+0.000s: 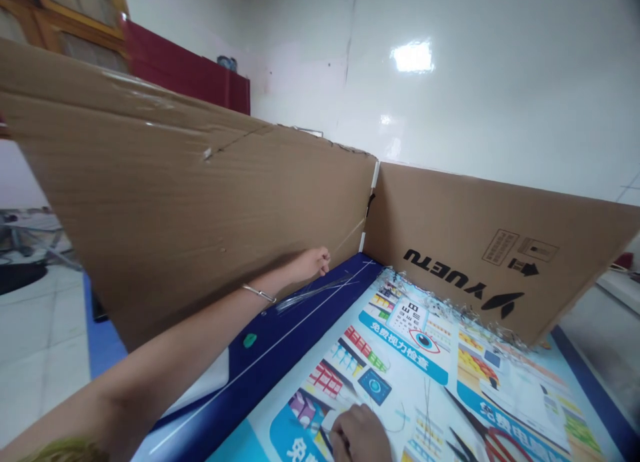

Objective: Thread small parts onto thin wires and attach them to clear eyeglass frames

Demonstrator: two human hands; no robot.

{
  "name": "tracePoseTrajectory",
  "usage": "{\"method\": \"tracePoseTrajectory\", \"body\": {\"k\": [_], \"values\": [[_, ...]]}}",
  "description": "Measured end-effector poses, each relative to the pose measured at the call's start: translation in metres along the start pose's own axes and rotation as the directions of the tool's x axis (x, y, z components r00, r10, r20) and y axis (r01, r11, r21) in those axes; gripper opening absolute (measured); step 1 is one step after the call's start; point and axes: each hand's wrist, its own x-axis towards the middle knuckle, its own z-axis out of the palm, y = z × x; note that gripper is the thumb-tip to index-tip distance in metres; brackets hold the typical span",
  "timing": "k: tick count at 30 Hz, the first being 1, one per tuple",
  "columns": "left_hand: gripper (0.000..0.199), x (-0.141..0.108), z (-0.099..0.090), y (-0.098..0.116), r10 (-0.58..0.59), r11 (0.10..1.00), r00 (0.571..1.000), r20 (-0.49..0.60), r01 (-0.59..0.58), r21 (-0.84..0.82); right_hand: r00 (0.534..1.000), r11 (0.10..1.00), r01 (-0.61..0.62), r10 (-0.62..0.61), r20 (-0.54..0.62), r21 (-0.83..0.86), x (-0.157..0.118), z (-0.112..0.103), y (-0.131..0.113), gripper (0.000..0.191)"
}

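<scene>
My left hand (316, 261) is raised over the blue strip near the cardboard wall, its fingers pinched on a thin strand that runs up toward the corner. Below it, a bundle of thin clear strands (313, 293) lies on the blue strip. At the bottom centre my right hand (361, 434) rests low over the printed sheet (345, 322), fingers curled; what it holds, if anything, is hidden. To its right lie red-handled scissors (500, 442) and a dark-tipped tool (461, 445). A few thin wires (427, 409) lie between the hand and these tools.
Cardboard panels (280, 182) stand on the left and right (450, 215), meeting in a corner. Tangled wire scraps (450, 310) line the foot of the right panel. A small green piece (249, 341) and a white object (207, 382) are near my left forearm.
</scene>
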Motion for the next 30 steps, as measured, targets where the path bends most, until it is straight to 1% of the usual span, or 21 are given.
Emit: {"method": "tracePoseTrajectory", "body": {"k": [2, 3, 5, 7, 9, 12, 14, 16, 19, 25, 27, 30], "values": [[0.022, -0.023, 0.0, 0.014, 0.04, 0.997, 0.999, -0.02, -0.041, -0.067, 0.993, 0.995, -0.093, 0.091, 0.081, 0.02, 0.002, -0.014, -0.012, 0.014], [0.022, -0.035, 0.001, 0.021, 0.055, 0.993, 0.998, -0.022, -0.056, -0.099, 0.985, 0.989, -0.144, 0.14, 0.103, 0.027, 0.003, -0.02, -0.016, 0.015], [0.022, -0.059, 0.004, 0.033, 0.076, 0.983, 0.997, -0.025, -0.079, -0.167, 0.975, 0.98, -0.19, 0.181, 0.132, 0.059, 0.004, -0.027, -0.023, 0.016], [0.019, -0.08, 0.01, 0.044, 0.119, 0.951, 0.99, -0.079, -0.136, -0.278, 0.966, 0.971, -0.222, 0.207, 0.155, 0.084, 0.005, -0.028, -0.025, 0.016], [0.016, -0.1, 0.019, 0.053, 0.134, 0.923, 0.986, -0.096, -0.159, -0.35, 0.959, 0.963, -0.248, 0.228, 0.168, 0.106, 0.004, -0.027, -0.025, 0.015], [0.013, -0.125, 0.035, 0.062, 0.127, 0.896, 0.989, -0.072, -0.146, -0.419, 0.947, 0.949, -0.289, 0.265, 0.18, 0.126, 0.003, -0.026, -0.024, 0.012], [0.013, -0.138, 0.045, 0.064, 0.139, 0.897, 0.989, -0.05, -0.147, -0.417, 0.938, 0.941, -0.312, 0.282, 0.201, 0.134, 0.004, -0.027, -0.025, 0.009], [0.013, -0.147, 0.054, 0.063, 0.145, 0.907, 0.989, -0.036, -0.148, -0.395, 0.93, 0.935, -0.326, 0.29, 0.226, 0.14, 0.006, -0.029, -0.026, 0.009], [0.012, -0.154, 0.063, 0.057, 0.118, 0.914, 0.993, -0.026, -0.119, -0.389, 0.921, 0.933, -0.334, 0.293, 0.256, 0.133, 0.007, -0.035, -0.028, 0.01], [0.015, -0.16, 0.07, 0.04, 0.064, 0.883, 0.998, 0.005, -0.054, -0.466, 0.901, 0.924, -0.362, 0.314, 0.299, 0.121, -0.001, -0.051, -0.028, 0.012], [0.017, -0.161, 0.073, 0.033, 0.039, 0.877, 0.999, 0.007, -0.031, -0.48, 0.894, 0.914, -0.383, 0.332, 0.3, 0.132, -0.006, -0.055, -0.028, 0.013], [0.018, -0.163, 0.08, 0.026, 0.026, 0.866, 1.0, 0.004, -0.021, -0.5, 0.891, 0.897, -0.416, 0.368, 0.267, 0.151, -0.01, -0.055, -0.028, 0.013]]}}
